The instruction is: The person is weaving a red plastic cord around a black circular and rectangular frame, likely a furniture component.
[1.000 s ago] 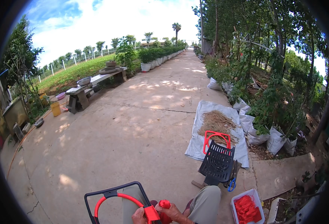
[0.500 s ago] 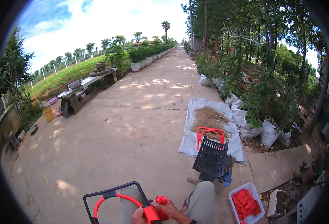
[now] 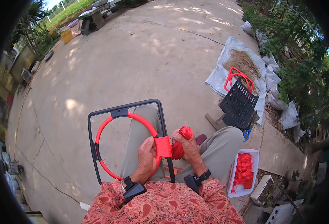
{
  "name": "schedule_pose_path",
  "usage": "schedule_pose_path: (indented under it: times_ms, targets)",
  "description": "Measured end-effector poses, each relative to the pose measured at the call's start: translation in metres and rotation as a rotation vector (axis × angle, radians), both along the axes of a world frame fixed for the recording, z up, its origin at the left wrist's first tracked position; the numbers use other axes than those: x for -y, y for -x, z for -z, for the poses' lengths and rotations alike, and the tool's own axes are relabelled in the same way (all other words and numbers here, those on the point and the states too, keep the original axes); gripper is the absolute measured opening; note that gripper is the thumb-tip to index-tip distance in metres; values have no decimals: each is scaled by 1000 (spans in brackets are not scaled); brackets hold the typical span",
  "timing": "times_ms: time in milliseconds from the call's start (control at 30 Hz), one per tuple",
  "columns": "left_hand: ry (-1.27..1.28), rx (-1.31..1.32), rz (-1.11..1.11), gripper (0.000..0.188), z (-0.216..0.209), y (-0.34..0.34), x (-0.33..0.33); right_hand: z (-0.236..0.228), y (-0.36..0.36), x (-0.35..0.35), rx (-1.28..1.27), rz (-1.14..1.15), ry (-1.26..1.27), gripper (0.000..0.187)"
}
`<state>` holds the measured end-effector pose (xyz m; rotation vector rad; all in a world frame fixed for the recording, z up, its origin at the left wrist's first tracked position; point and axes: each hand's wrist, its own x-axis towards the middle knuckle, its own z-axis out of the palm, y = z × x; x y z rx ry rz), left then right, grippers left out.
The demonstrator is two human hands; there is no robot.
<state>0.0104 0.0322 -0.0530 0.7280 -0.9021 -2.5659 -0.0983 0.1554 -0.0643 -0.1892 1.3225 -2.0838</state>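
Note:
A black rectangular frame (image 3: 123,111) with a round ring (image 3: 101,128) inside it, mostly covered in red, stands over my knees. Red cord (image 3: 163,146) is wound in a tight band where the ring meets the frame's right side. My left hand (image 3: 146,156) grips the ring beside that band, thumb pressed near the cord. To its right, my right hand (image 3: 190,149) closes around a bundle of red cord (image 3: 186,131), part of it hanging below the fist toward the wrapped band.
By my right knee, a white tub (image 3: 256,160) holds red cord. Beyond it stand a black slatted seat (image 3: 240,99), a red frame (image 3: 228,78) and blue-handled scissors (image 3: 247,134). Dried stalks (image 3: 243,63) lie on a white sheet (image 3: 221,71). White sacks (image 3: 289,115) line the right side.
The view has tipped down, bringing my forearms and patterned sleeves into sight. My right hand with the cord bundle now sits farther from the frame, to its right; the left still grips the ring.

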Motion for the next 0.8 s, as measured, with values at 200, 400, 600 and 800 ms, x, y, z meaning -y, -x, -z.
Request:
schedule_pose_path:
  times_ms: [200, 400, 600, 800]
  targets:
    - [-44, 21, -2, 28, -1, -3, -5, 1, -5, -5, -14, -25, 11, 14]
    - [-41, 15, 3, 22, -9, 0, -7, -6, -6, -3, -67, -33, -78, 16]
    - [-40, 39, 182, 25, -11, 6, 4, -11, -7, -7, -40, -94, -156, 15]
    - [-104, 67, 323, 27, -12, 7, 12, -13, -4, -7, 33, -140, -66, 16]
